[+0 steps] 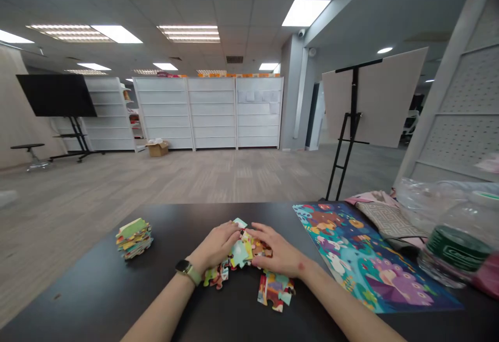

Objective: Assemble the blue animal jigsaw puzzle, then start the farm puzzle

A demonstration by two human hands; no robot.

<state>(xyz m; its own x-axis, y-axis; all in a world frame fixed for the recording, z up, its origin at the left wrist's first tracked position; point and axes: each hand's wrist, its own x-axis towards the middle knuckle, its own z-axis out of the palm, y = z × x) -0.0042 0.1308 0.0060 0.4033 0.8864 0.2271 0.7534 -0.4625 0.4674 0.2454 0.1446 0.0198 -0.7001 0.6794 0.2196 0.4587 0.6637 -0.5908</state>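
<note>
A loose heap of colourful jigsaw puzzle pieces (239, 253) lies on the dark table between my two hands. My left hand (217, 245) rests on the heap's left side, palm down, its fingers stretched out. From the right, my right hand (276, 251) reaches over other pieces with its fingers apart and slightly bent. A few jigsaw pieces (276, 291) lie just below my right hand, some overlapping. More pieces stick out under my left wrist, which wears a watch (183, 266). Some of the heap is hidden beneath my fingers. Farther left stands a stack of puzzle pieces (134, 238).
To the right lies a colourful picture sheet (351, 259) with animals. Beside it are a large plastic bottle (454, 251) with a green label and a patterned cloth item (390, 220). The dark table (97, 285) ends at a far edge beyond my hands.
</note>
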